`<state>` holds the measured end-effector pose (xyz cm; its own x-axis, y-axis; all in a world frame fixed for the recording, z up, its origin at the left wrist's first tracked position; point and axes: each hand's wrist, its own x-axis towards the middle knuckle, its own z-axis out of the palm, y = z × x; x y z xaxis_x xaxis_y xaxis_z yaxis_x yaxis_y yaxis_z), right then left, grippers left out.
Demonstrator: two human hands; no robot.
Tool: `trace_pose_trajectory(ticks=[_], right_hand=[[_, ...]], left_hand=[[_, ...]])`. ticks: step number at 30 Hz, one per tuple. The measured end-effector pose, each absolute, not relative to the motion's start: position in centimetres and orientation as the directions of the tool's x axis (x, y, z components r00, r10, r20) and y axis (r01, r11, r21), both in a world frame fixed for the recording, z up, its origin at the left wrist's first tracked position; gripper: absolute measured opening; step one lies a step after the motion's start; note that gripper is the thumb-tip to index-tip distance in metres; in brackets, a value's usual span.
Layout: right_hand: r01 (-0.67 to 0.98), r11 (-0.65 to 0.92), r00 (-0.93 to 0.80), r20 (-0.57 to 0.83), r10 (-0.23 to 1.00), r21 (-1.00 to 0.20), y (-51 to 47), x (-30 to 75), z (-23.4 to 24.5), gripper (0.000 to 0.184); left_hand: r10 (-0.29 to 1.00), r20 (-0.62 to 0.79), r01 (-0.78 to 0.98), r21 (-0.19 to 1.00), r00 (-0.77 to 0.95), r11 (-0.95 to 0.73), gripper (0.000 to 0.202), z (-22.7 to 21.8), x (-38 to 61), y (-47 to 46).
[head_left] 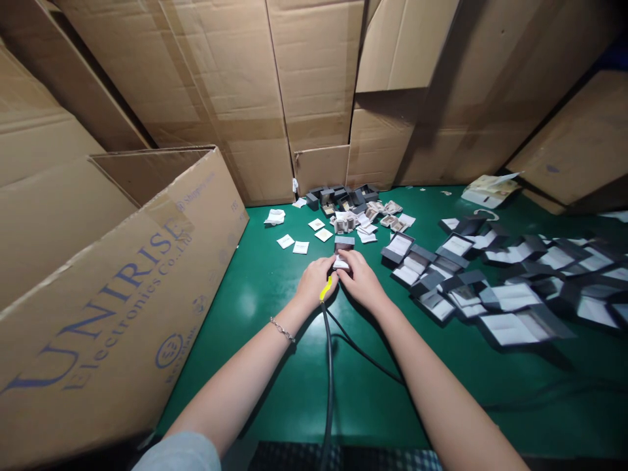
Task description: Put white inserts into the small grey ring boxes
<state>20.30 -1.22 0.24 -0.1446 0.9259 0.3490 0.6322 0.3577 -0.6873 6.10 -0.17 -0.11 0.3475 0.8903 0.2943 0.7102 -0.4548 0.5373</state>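
Both hands meet at the middle of a green table (275, 373). My left hand (314, 280), with a thin bracelet on its wrist, is closed around a yellow-tipped tool (326, 288) whose black cable (328, 366) runs back toward me. My right hand (360, 278) is closed on a small open dark box (343, 252) with a white insert, holding it on the table. The tool's tip sits at the box's near edge, between the two hands.
A large cardboard carton (112, 294) printed with blue letters stands at the left. Several open dark boxes (495, 288) with white inserts spread across the right. Small white cards (293, 244) and a heap of boxes (348, 203) lie further back. Flattened cardboard (314, 85) walls the table.
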Motion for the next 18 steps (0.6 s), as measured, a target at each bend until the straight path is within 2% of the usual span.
trace_pose_trajectory(ticks=[4,8,13,16,18], right_hand=[[0.629,0.387,-0.175,0.362,0.916,-0.674,-1.4,20.2,0.3,0.042],[0.679,0.409,-0.214,0.369,0.905,-0.610,-1.8,20.3,0.8,0.039],[0.753,0.269,-0.007,0.401,0.916,-0.600,-2.2,20.8,2.1,0.025],[0.753,0.166,0.112,0.372,0.921,-0.637,-2.0,21.2,2.2,0.025],[0.730,0.135,0.132,0.332,0.934,-0.670,-1.8,21.4,1.9,0.026]], left_hand=[[0.895,0.293,0.712,0.544,0.336,-0.445,0.042,0.0,6.2,-0.3],[0.902,0.270,0.733,0.526,0.336,-0.431,0.042,0.2,6.3,-0.3],[0.915,0.247,0.764,0.504,0.319,-0.402,0.044,0.1,6.3,-0.3],[0.914,0.245,0.767,0.496,0.324,-0.406,0.043,0.0,6.3,-0.2],[0.913,0.242,0.769,0.493,0.329,-0.408,0.041,-0.1,6.2,-0.1]])
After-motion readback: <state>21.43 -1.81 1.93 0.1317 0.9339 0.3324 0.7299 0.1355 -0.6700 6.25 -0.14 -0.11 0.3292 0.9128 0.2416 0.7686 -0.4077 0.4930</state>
